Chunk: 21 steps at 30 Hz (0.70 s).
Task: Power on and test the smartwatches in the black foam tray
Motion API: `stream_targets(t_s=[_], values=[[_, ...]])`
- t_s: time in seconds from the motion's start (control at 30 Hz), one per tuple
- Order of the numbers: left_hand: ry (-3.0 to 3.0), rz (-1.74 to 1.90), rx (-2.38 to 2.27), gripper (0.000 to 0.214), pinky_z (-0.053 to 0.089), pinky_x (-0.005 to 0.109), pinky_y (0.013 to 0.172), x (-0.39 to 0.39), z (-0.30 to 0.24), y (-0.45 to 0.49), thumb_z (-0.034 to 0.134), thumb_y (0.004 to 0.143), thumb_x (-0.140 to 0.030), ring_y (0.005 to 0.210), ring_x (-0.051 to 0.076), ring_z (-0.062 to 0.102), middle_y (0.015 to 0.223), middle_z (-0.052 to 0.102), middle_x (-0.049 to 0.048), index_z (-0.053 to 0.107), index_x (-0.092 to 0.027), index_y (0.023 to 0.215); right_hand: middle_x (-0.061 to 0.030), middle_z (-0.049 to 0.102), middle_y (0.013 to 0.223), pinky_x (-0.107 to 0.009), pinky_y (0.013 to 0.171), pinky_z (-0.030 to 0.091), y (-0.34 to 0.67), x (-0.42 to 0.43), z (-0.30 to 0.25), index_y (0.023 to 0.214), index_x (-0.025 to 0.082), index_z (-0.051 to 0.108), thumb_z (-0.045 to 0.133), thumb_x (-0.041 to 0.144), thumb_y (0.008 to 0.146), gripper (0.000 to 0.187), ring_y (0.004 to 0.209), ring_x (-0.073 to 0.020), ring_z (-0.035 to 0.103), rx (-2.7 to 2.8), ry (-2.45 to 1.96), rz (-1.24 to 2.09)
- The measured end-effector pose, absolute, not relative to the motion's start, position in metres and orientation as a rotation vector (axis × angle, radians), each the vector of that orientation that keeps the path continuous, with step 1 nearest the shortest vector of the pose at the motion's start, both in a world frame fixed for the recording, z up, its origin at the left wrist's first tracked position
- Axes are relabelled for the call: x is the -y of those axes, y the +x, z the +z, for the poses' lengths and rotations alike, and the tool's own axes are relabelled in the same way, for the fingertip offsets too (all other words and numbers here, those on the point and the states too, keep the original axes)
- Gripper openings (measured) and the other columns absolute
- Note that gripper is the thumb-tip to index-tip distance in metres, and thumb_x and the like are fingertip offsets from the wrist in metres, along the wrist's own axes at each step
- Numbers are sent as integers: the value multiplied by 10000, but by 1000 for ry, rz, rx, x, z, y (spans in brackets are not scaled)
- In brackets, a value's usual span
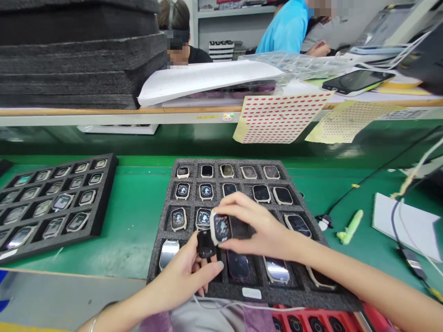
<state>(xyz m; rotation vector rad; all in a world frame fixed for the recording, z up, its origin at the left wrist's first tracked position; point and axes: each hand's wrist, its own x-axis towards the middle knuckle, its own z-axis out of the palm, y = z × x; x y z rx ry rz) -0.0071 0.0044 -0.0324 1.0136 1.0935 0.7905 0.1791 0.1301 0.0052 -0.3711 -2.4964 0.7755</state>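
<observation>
My right hand (254, 223) pinches a smartwatch (222, 228) with a light case and a lit screen by its edges, above the black foam tray (251, 292). Just below and to the left, my left hand (194, 272) has its fingers closed around a small black square watch-shaped piece (206, 244). The two pieces sit close together; whether they touch I cannot tell. Several smartwatches lie in the tray's compartments, some with lit dials like the watch (206, 191), others dark like the watch (261, 193). My hands and forearms cover part of the tray.
A second foam tray of watches (110, 193) lies at the left. Stacked black foam (69, 60), papers, a red-arrow sticker sheet (282, 117) and a phone (358, 82) are on the shelf. Cables and a green pen-like item (352, 227) lie right. Red tray (349, 318) below. People sit beyond.
</observation>
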Motion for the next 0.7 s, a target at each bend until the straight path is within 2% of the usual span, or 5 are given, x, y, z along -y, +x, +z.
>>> stream_targets(t_s=[0.1, 0.27, 0.37, 0.57, 0.7], values=[[1019, 786, -1079, 250, 453, 163, 468, -5, -32, -6, 586, 876, -353, 547, 54, 516, 865, 514, -21, 459, -207, 1034, -102, 573, 1077, -408, 892, 458, 194, -136, 3, 1158, 162, 581, 707, 290, 807, 394, 1012, -246, 531, 2606, -590, 633], [1054, 748, -1114, 221, 477, 182, 490, -3, -30, -3, 569, 883, -339, 582, 70, 527, 895, 522, 5, 472, -192, 1016, -148, 558, 1200, -462, 918, 427, 220, -130, 4, 1260, 110, 510, 686, 269, 831, 490, 1089, -292, 496, 2794, -770, 333], [1055, 762, -1118, 256, 488, 191, 486, -2, -29, -3, 578, 875, -356, 593, 80, 522, 907, 528, 15, 480, -196, 1050, -124, 610, 1085, -466, 884, 434, 237, -128, 17, 1158, 132, 579, 657, 234, 848, 336, 1021, -293, 528, 2893, -840, 200], [987, 782, -1063, 209, 471, 165, 447, -10, -23, 3, 604, 860, -331, 665, 113, 537, 835, 517, 8, 514, -183, 977, -120, 619, 943, -442, 766, 471, 245, -131, 19, 974, 120, 642, 737, 207, 768, 243, 914, -306, 563, 3068, -920, 41], [965, 826, -1008, 252, 510, 171, 481, -15, -23, 10, 622, 844, -267, 743, 128, 536, 903, 542, 35, 511, -175, 1051, -107, 617, 926, -456, 823, 459, 248, -136, 10, 990, 127, 653, 757, 232, 741, 289, 918, -296, 569, 2953, -912, 171]])
